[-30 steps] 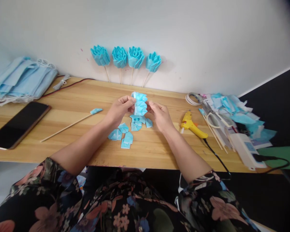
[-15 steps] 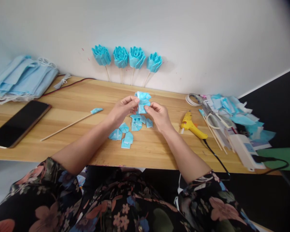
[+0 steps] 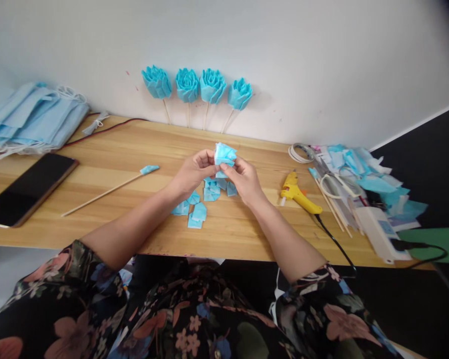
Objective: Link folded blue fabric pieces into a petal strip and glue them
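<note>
Between my two hands is a piece of light blue mask fabric point(image 3: 225, 153), with a fold across it and one upper corner turned down. My left hand point(image 3: 195, 171) pinches its left and lower edge, fingers curled behind. My right hand point(image 3: 243, 178) grips the lower right, thumb pressed on the front. Just below the hands, several folded blue fabric pieces point(image 3: 211, 192) lie on the wooden table point(image 3: 232, 229), partly hidden by my left hand. To the left rests a thin wooden stick point(image 3: 101, 195) with a blue wrapped tip point(image 3: 149, 170).
Several blue fabric flowers point(image 3: 187, 86) on sticks lean against the wall. At left are a stack of face masks point(image 3: 33, 119) and a phone point(image 3: 30, 189). A yellow glue gun point(image 3: 299, 194), scissors point(image 3: 340, 184), a tape roll point(image 3: 301, 153), fabric scraps point(image 3: 362, 167) and a white power strip point(image 3: 381, 237) lie right.
The fabric piece has been folded smaller, with a corner now turned over. My hands have come closer together, the left thumb moving down to its lower edge.
</note>
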`<state>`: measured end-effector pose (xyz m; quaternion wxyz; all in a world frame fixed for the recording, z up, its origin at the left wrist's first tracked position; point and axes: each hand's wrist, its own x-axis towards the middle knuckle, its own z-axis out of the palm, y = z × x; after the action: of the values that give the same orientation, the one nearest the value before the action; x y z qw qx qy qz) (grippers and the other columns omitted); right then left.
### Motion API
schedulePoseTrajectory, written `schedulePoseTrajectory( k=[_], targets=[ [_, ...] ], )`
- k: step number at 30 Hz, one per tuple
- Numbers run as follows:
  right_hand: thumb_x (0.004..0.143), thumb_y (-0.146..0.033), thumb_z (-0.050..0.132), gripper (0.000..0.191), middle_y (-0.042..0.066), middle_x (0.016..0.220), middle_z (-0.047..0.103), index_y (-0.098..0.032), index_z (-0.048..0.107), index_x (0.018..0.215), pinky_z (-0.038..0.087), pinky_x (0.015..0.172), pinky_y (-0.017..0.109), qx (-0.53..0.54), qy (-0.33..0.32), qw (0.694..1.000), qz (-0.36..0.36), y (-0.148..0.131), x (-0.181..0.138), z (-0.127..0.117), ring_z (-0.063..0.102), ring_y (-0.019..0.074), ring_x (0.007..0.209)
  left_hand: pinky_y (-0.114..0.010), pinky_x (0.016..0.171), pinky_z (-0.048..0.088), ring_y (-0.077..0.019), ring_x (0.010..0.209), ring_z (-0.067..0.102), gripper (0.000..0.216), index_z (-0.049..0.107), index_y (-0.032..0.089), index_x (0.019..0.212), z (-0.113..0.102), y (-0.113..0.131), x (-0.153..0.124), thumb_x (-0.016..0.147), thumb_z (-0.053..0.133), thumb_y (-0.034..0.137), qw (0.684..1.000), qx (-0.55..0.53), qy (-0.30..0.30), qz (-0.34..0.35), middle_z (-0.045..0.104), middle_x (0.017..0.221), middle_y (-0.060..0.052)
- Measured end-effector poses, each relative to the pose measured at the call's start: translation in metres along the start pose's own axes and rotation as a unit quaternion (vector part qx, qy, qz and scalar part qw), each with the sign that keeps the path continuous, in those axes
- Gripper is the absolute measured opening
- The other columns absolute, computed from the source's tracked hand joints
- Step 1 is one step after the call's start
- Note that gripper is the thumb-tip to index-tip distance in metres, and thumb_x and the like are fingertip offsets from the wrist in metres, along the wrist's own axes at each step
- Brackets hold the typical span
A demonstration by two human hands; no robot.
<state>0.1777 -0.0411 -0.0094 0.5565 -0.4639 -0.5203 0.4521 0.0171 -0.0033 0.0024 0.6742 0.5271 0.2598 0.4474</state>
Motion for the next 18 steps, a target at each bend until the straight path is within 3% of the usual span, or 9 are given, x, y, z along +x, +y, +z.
schedulePoseTrajectory(
  k=[7, 14, 18],
  targets=[
    [0.073, -0.064, 0.079, 0.043, 0.000, 0.079, 0.071, -0.024, 0.071, 0.085, 0.055, 0.075, 0.033, -0.008, 0.012, 1.000, 0.004, -0.003, 0.000, 0.001, 0.065, 0.0191, 0.077, -0.024, 0.063, 0.046, -0.0089, 0.063, 0.056, 0.017, 0.070, 0.016, 0.085, -0.001, 0.000, 0.001, 0.073, 0.083, 0.017, 0.999, -0.046, -0.009, -0.018, 0.065, 0.073, 0.001],
    [0.081, -0.066, 0.072, 0.042, -0.001, 0.079, 0.069, -0.024, 0.071, 0.087, 0.054, 0.078, 0.032, -0.016, 0.000, 1.000, -0.009, -0.009, 0.001, -0.003, 0.064, 0.0156, 0.074, -0.023, 0.062, 0.046, -0.0088, 0.062, 0.057, 0.018, 0.070, 0.017, 0.087, -0.008, 0.003, 0.005, 0.074, 0.082, 0.015, 0.997, -0.062, 0.032, -0.021, 0.064, 0.072, 0.002],
    [0.071, -0.064, 0.081, 0.043, 0.000, 0.074, 0.071, -0.022, 0.069, 0.077, 0.053, 0.071, 0.029, -0.012, -0.032, 0.999, 0.026, -0.007, 0.001, -0.002, 0.065, 0.0150, 0.071, -0.025, 0.065, 0.049, -0.0098, 0.064, 0.060, 0.020, 0.069, 0.018, 0.088, -0.009, 0.003, 0.007, 0.074, 0.083, 0.017, 0.997, -0.063, 0.045, -0.013, 0.067, 0.075, 0.002]
  ],
)
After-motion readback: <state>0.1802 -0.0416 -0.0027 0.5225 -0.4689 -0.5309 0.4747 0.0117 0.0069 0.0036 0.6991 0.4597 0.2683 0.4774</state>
